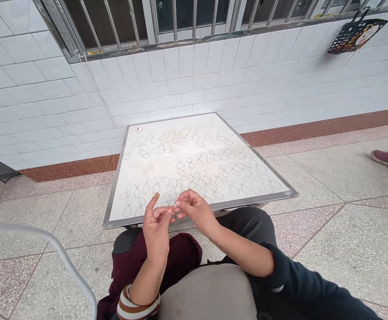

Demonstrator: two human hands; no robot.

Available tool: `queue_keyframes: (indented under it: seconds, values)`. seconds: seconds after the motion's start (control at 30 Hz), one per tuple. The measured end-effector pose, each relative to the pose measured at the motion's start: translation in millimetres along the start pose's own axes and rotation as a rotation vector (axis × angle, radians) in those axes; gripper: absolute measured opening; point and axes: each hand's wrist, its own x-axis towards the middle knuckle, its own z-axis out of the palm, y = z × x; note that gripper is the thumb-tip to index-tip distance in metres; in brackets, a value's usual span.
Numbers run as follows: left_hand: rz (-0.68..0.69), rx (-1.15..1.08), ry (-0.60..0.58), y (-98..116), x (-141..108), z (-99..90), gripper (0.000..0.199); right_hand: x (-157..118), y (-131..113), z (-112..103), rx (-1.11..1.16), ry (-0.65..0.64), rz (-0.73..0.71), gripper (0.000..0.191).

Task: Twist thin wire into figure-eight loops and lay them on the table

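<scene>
Your left hand [156,229] and right hand [199,213] meet, pinching, at the table's [151,167] near edge; contents indiscernible. Thin loops [190,162] lie just beyond both.

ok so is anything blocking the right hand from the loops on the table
Nothing visible does: the thin loops lie on the tabletop just beyond the right hand, and the left hand is beside it, not between.
</scene>
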Motion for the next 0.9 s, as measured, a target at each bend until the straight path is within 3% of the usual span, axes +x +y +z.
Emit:
queue_keyframes:
  seconds: [0.3,0.73,0.9]
  values:
    - [0.006,0.033,0.030,-2.7,2.2,1.2,0.059,-1.2,8.9,1.4,0.061,0.028,-0.010,0.029]
    - [-0.005,0.088,-0.039,-2.9,0.6,0.9,0.065,-1.5,12.2,0.0,0.029,0.056,-0.049,0.032]
    - [0.009,0.079,-0.028,-4.8,0.6,0.7,0.060,-1.8,10.7,-6.8,-0.056,-0.023,-0.104,0.028]
